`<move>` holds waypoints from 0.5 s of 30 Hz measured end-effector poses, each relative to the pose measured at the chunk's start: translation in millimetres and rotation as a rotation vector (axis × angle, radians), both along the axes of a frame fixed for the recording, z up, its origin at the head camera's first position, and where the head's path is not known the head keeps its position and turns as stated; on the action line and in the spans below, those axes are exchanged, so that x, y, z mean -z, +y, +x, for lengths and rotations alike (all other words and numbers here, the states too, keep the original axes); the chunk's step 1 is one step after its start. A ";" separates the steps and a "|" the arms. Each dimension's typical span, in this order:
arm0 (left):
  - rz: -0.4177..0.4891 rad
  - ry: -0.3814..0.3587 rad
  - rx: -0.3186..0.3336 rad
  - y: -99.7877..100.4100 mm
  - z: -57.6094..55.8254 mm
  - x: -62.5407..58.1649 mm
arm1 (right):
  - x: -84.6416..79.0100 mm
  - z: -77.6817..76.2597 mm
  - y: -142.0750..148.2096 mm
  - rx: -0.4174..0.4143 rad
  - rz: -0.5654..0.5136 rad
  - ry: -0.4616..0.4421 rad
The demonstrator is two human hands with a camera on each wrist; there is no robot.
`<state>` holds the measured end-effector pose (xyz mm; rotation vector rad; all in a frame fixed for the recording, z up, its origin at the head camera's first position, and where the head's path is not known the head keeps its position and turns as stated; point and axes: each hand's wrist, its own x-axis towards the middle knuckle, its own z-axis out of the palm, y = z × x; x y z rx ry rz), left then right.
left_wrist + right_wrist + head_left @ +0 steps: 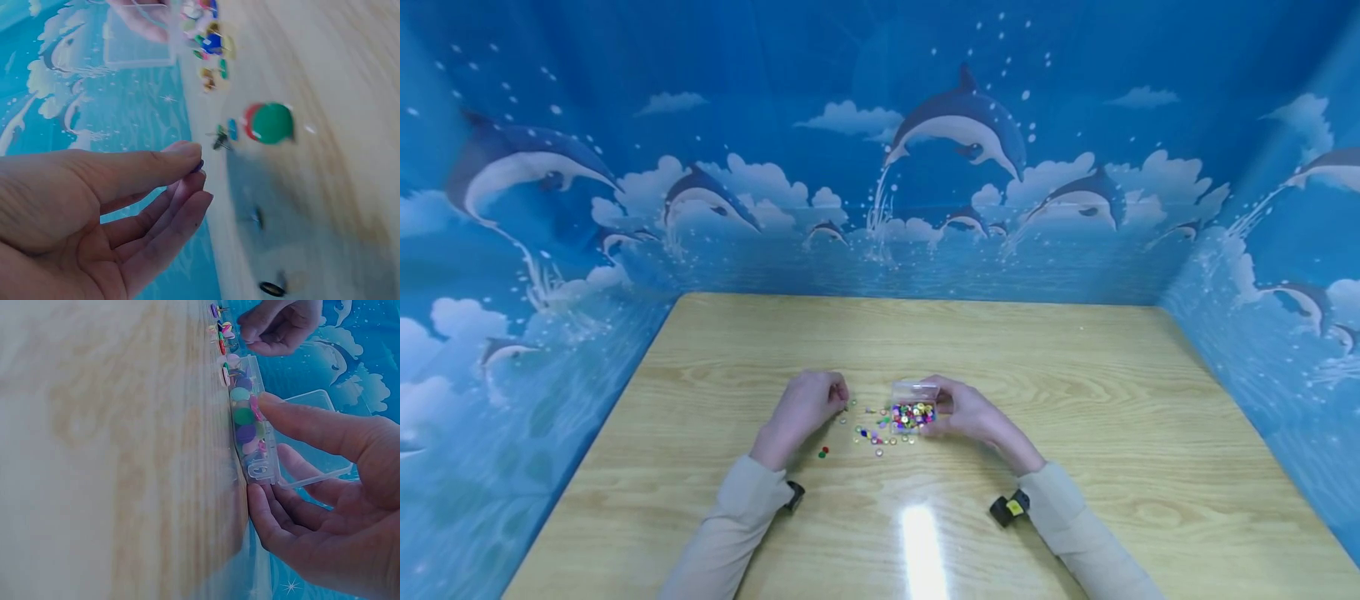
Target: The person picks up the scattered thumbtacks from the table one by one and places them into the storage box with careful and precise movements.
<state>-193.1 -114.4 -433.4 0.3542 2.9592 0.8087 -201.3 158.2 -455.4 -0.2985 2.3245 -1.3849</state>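
Note:
A small clear plastic box (913,415) full of colourful thumbtacks sits on the table with its hinged lid (319,440) raised. My right hand (966,410) holds the box from the right side, thumb at its upper edge and fingers along its end and behind the lid. Left of the box, my left hand (125,206) pinches a small dark purple thumbtack (198,166) between thumb and fingertips. Only a sliver of that tack shows. Close by lie a green thumbtack (273,123) and a red one (251,119), partly overlapping in the left wrist view.
Several loose thumbtacks (874,437) are scattered on the wood-grain table (1037,358) between the hands and in front of the box. A blue dolphin-print backdrop (850,267) rises behind the table and along both sides. Small cameras (1009,507) are strapped to both wrists.

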 end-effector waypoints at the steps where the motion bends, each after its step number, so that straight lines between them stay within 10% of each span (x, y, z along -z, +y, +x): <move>1: 0.002 0.010 0.011 1.0 0.8 -1.4 | -0.2 0.0 0.1 -0.002 0.003 0.003; 15: 0.109 0.107 0.178 27.3 13.6 -10.2 | 1.7 -1.0 1.5 -0.013 0.002 0.023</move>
